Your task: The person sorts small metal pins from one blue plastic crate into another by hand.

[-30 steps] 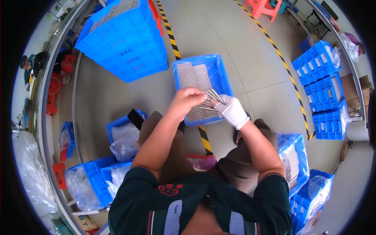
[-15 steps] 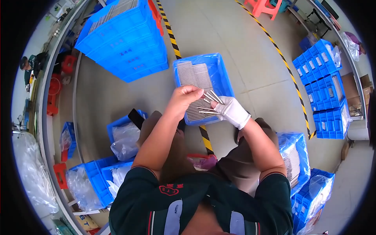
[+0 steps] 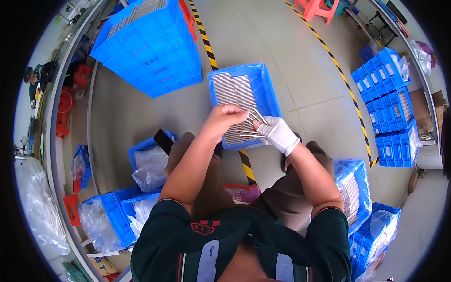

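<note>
My right hand (image 3: 282,135), in a white glove with some bare fingertips showing, is closed on several thin metal rods (image 3: 250,133) that fan out to the left. My left hand (image 3: 224,121) is bare, its thumb and finger pinched at the end of one of these rods. Both hands are held over the near part of a blue crate (image 3: 272,96) lined with clear plastic. Inside it lie dense rows of similar metal rods (image 3: 232,91), partly hidden by my hands.
A tall stack of blue crates (image 3: 157,61) stands at the far left. More blue crates (image 3: 389,110) are piled at the right. Beside my right leg is a plastic-lined crate of rods (image 3: 348,195); bagged crates (image 3: 150,167) stand on my left. A person (image 3: 35,80) is at the far left.
My left hand has shifted slightly right and down, nearer to my right hand, its pinch staying at the rod ends. My right hand has hardly moved.
</note>
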The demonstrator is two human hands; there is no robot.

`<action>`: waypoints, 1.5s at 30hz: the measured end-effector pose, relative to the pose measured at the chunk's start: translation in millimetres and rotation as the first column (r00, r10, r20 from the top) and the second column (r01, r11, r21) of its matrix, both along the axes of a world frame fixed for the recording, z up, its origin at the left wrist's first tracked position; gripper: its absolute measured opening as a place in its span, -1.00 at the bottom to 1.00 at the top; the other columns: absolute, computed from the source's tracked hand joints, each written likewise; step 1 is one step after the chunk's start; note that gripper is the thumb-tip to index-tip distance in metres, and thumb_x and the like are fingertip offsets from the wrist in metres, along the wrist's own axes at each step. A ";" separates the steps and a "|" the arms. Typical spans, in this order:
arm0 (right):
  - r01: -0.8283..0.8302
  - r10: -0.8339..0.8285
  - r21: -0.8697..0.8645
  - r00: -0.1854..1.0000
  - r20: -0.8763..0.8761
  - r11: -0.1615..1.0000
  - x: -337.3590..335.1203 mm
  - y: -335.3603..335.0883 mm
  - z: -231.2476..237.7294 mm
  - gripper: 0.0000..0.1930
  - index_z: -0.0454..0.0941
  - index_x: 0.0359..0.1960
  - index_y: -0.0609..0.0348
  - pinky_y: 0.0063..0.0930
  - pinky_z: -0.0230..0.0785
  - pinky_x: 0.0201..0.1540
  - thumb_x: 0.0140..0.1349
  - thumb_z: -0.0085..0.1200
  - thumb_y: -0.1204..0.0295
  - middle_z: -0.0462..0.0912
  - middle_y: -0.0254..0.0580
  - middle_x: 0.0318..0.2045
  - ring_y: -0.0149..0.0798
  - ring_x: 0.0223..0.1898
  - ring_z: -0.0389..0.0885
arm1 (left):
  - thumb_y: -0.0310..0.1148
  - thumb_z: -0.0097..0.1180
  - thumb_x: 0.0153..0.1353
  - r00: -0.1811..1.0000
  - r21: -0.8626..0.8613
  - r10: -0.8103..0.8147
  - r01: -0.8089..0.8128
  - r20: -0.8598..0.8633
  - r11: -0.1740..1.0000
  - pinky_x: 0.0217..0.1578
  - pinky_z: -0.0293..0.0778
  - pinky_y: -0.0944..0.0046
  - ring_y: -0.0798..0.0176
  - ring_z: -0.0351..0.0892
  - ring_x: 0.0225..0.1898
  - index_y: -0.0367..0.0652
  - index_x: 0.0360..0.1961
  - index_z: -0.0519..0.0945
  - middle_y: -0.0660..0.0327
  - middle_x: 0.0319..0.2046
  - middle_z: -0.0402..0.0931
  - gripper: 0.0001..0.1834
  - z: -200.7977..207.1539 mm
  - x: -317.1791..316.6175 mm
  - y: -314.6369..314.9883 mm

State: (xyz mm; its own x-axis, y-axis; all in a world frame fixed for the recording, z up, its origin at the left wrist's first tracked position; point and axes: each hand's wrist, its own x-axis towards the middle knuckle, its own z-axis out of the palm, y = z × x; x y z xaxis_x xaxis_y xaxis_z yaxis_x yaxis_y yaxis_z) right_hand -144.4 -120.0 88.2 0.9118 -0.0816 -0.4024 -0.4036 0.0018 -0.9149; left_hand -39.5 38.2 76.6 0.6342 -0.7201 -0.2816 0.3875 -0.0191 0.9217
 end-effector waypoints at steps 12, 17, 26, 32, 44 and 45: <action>-0.063 0.065 0.124 0.998 -0.010 0.990 0.4 1.2 -1.3 -0.74 0.45 -0.50 0.26 -0.63 0.07 -0.67 0.16 -0.01 0.28 0.33 -0.40 -0.73 -0.51 -0.71 0.23 | -0.39 0.12 0.04 1.000 -0.016 0.011 -0.011 -0.008 1.000 -0.30 0.32 0.44 0.46 0.43 -0.40 -0.28 -0.41 0.55 0.26 -0.46 0.52 -0.84 3.5 0.7 2.2; -0.046 0.050 0.130 0.998 -0.026 0.990 0.7 3.1 -4.3 -0.75 0.44 -0.52 0.24 -0.62 0.03 -0.68 0.16 -0.01 0.29 0.32 -0.41 -0.75 -0.52 -0.72 0.21 | -0.41 0.13 0.03 0.999 -0.046 0.025 -0.023 0.031 0.999 -0.33 0.34 0.45 0.47 0.44 -0.42 -0.29 -0.40 0.55 0.27 -0.48 0.52 -0.84 3.3 -2.2 -0.7; -0.055 0.067 0.202 0.996 -0.054 0.978 -1.5 1.1 -8.7 -0.74 0.43 -0.52 0.20 -0.68 -0.01 -0.70 0.16 -0.01 0.25 0.31 -0.46 -0.72 -0.56 -0.72 0.19 | -0.40 0.11 0.04 0.998 -0.009 0.047 -0.046 0.050 0.999 -0.25 0.34 0.42 0.42 0.47 -0.36 -0.31 -0.37 0.55 0.21 -0.44 0.54 -0.82 7.4 2.0 1.8; -0.119 0.132 0.167 0.989 -0.070 0.979 -1.7 6.9 -9.6 -0.75 0.46 -0.49 0.21 -0.68 -0.01 -0.70 0.16 -0.01 0.25 0.32 -0.46 -0.72 -0.56 -0.73 0.18 | -0.39 0.10 0.05 0.999 -0.022 -0.031 0.032 0.038 0.999 -0.24 0.31 0.41 0.41 0.46 -0.36 -0.31 -0.36 0.55 0.22 -0.44 0.53 -0.81 3.9 0.6 1.7; -0.175 0.198 0.158 0.969 -0.145 0.972 -9.4 10.3 -7.4 -0.73 0.43 -0.49 0.14 -0.67 -0.02 -0.70 0.15 -0.02 0.19 0.27 -0.51 -0.74 -0.58 -0.73 0.18 | -0.42 0.15 0.00 0.989 0.043 -0.133 0.131 0.060 0.990 -0.35 0.34 0.48 0.48 0.44 -0.42 -0.26 -0.42 0.57 0.28 -0.50 0.52 -0.86 1.1 1.8 6.7; -0.174 0.200 0.165 0.967 -0.156 0.971 -9.4 11.4 -7.5 -0.73 0.43 -0.49 0.13 -0.68 -0.03 -0.70 0.16 -0.03 0.18 0.27 -0.51 -0.74 -0.58 -0.73 0.18 | -0.42 0.15 0.00 0.990 0.042 -0.131 0.129 0.060 0.991 -0.35 0.34 0.48 0.48 0.44 -0.42 -0.26 -0.42 0.57 0.28 -0.50 0.52 -0.86 -1.1 2.6 8.1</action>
